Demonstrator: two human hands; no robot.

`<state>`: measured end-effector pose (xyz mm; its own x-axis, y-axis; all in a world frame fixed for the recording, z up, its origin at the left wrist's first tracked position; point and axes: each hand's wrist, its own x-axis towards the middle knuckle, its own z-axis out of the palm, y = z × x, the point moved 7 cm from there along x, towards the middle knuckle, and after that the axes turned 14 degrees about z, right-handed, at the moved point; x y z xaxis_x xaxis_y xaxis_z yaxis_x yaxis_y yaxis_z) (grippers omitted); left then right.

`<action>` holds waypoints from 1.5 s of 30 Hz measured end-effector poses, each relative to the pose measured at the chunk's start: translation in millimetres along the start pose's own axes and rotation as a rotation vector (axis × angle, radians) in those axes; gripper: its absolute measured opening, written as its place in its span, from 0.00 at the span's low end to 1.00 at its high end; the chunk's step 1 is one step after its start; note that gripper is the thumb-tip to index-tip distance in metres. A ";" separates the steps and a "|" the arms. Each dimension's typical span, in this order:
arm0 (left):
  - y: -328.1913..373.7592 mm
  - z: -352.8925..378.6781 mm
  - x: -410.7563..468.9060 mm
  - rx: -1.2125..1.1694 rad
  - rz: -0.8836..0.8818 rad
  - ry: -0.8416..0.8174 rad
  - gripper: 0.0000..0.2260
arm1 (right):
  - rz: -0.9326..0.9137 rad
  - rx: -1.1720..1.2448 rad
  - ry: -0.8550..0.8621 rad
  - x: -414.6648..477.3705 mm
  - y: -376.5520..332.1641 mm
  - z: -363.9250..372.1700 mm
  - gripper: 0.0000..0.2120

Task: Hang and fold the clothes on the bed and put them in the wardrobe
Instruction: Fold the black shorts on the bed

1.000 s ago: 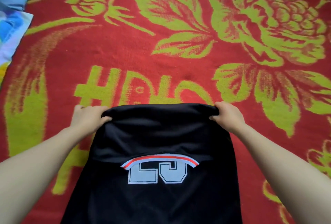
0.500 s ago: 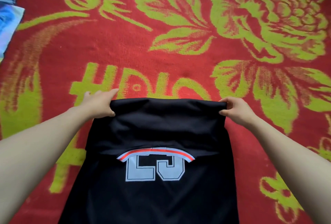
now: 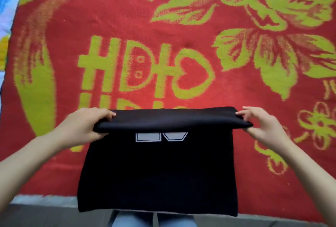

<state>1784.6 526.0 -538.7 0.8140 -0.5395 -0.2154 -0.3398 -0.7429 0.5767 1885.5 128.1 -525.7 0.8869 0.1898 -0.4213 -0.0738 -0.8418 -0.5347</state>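
the left hand and right hand each pinch an end of the folded top edge of the black shirt, which lies at the near edge of the red blanket, its hem overhanging.

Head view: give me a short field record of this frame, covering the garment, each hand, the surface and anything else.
garment: black jersey, top edge folded toward the person, white printed numerals half covered
left hand: grips the fold's left end
right hand: pinches the fold's right end
surface: red blanket with yellow-green flowers
other: blue-and-white fabric at left edge
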 end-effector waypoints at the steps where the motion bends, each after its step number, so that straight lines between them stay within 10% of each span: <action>1: 12.8 9.7 -7.6 0.096 0.081 -0.039 0.25 | -0.122 -0.115 0.004 -16.6 -4.5 7.1 0.13; 5: 40.7 66.6 -38.8 0.336 0.181 -0.218 0.27 | -0.426 -0.542 -0.088 -74.1 2.2 58.3 0.10; 10: 37.5 130.8 -59.5 0.522 0.031 -0.505 0.27 | -0.285 -0.897 -0.371 -98.7 38.3 126.2 0.25; 16: 20.5 94.9 -22.6 0.526 -0.186 -0.095 0.23 | -0.190 -0.775 -0.130 -60.1 3.7 115.6 0.20; 20: -27.3 96.4 -13.3 0.439 -0.509 -0.316 0.41 | 0.021 -0.811 -0.022 -17.4 7.9 107.1 0.31; 24: -59.7 91.0 -9.7 0.285 -0.646 -0.326 0.28 | 0.198 -0.843 -0.107 8.8 35.6 111.9 0.25; 27: -66.5 77.4 -4.6 0.323 -0.562 -0.276 0.12 | 0.195 -0.784 -0.053 22.6 36.1 97.5 0.12; 37: -14.6 -20.2 -22.6 0.231 -0.133 0.268 0.05 | -0.052 -0.393 0.082 7.5 -18.5 9.9 0.05; 45: 64.6 79.3 -112.0 0.470 0.220 0.043 0.08 | -0.463 -0.681 0.133 -132.5 24.7 69.0 0.06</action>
<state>1634.1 507.0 -539.8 0.7151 -0.6932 -0.0904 -0.6716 -0.7171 0.1861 1734.8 117.0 -533.6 0.8095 0.5664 -0.1548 0.5655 -0.8230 -0.0542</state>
